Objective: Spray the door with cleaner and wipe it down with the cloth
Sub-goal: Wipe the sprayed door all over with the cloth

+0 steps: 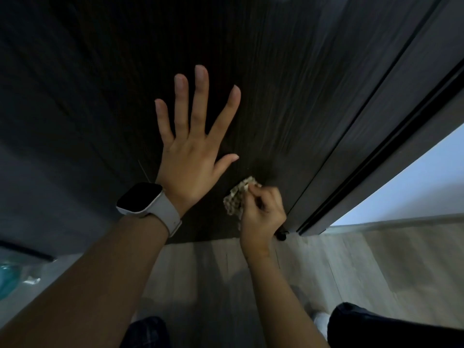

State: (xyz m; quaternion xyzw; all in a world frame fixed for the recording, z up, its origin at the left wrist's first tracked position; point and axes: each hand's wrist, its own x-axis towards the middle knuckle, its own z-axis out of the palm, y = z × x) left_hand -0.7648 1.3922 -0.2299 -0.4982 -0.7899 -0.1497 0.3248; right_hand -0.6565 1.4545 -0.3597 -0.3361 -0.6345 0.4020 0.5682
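- Left hand (pixel 187 156), a watch (pixel 144 198) on its wrist, lies flat on the dark door (pixel 276 84), fingers straight and spread.
- Right hand (pixel 261 214), below and right of the left thumb, has its fingers curled round a bunched patterned cloth (pixel 237 197), pressing it against the door near the bottom edge.
- Pale floor (pixel 364 267) lies below.

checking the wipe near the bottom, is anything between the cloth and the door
Nothing visible. The right hand grips the cloth against the low part of the door; the left hand lies flat on the door, up and to the left.
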